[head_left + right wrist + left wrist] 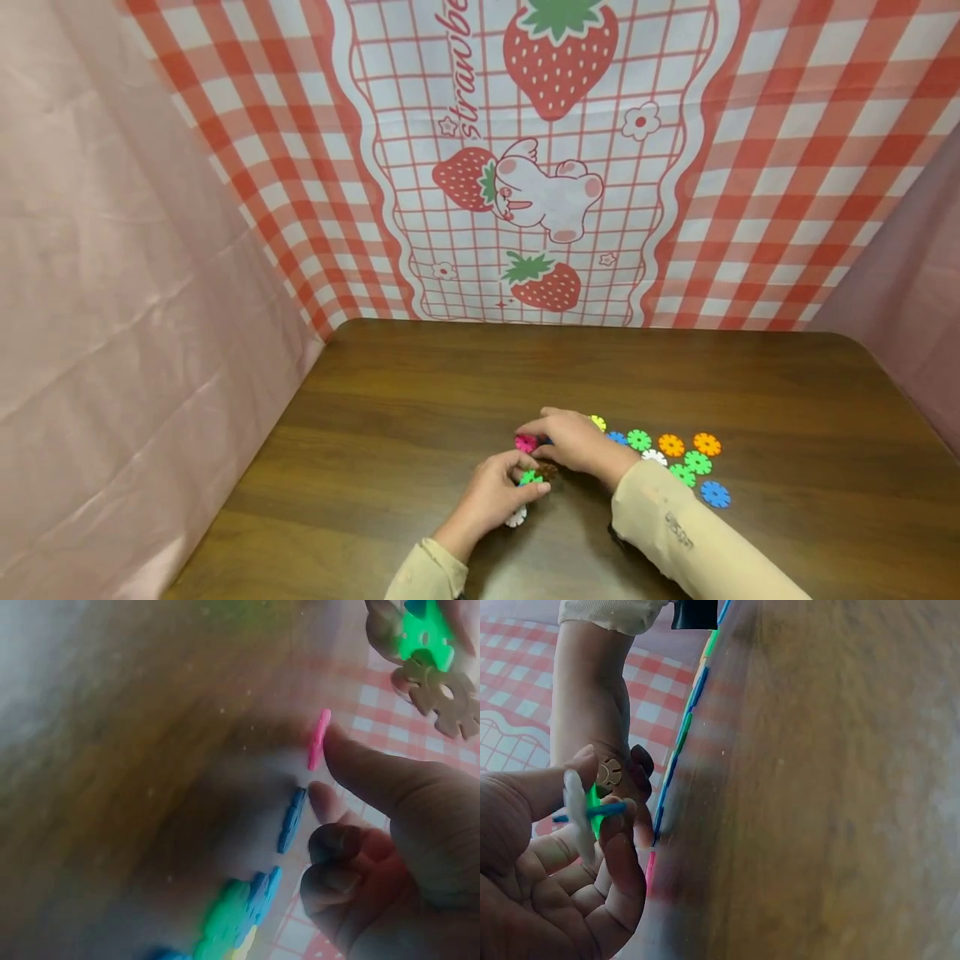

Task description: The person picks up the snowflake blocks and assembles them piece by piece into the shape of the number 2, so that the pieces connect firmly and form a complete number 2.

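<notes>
My left hand (491, 492) pinches a small cluster of interlocking plastic snowflake discs. A white disc (577, 814), a green disc (426, 645) and a blue disc (606, 810) are slotted together there. A brown disc (442, 697) sits at the cluster's far side, beside the green one. Just beyond, my right hand (581, 442) is low over the table, palm down. Its thumb is right at the edge of a pink disc (319, 740) lying on the tabletop. The index fingertip is close to a dark blue disc (292, 821), with the other fingers bent.
Several loose discs lie to the right of my right hand, among them an orange disc (707, 444), a blue disc (716, 494) and a green disc (639, 439). The brown wooden table (375, 433) meets a red checked strawberry cloth (555, 208) at its back edge.
</notes>
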A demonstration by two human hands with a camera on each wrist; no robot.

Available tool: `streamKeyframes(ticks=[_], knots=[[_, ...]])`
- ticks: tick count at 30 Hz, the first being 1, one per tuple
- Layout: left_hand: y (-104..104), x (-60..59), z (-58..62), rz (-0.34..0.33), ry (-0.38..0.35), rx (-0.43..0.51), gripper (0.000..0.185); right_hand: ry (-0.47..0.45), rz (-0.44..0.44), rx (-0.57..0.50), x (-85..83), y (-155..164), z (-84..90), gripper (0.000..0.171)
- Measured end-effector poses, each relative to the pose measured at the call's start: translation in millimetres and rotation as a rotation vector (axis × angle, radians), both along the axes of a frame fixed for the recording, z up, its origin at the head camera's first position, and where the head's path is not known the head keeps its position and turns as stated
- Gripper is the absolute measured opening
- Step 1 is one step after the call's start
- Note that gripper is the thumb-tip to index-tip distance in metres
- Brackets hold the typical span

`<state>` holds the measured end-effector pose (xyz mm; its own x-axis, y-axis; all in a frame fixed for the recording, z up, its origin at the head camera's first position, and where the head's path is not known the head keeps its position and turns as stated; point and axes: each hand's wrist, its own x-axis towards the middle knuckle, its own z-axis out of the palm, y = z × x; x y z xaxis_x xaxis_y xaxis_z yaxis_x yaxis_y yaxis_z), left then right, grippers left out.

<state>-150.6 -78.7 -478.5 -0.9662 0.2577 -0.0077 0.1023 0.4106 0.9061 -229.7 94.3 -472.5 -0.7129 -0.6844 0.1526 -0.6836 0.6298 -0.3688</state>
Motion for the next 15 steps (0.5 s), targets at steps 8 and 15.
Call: streamKeyframes(ticks=[8, 15], knots=[[4.7, 1.3, 2.4, 0.032, -0.127, 0.224, 0.02, 0.032, -0.066, 0.005, 2.5, 0.5, -1.5, 0.019], [6.8, 2.5, 5.3, 0.054, -0.222, 0.348, 0.021, -0.058, -0.116, -0.053, 4.2, 4.8, -6.4, 0.028]])
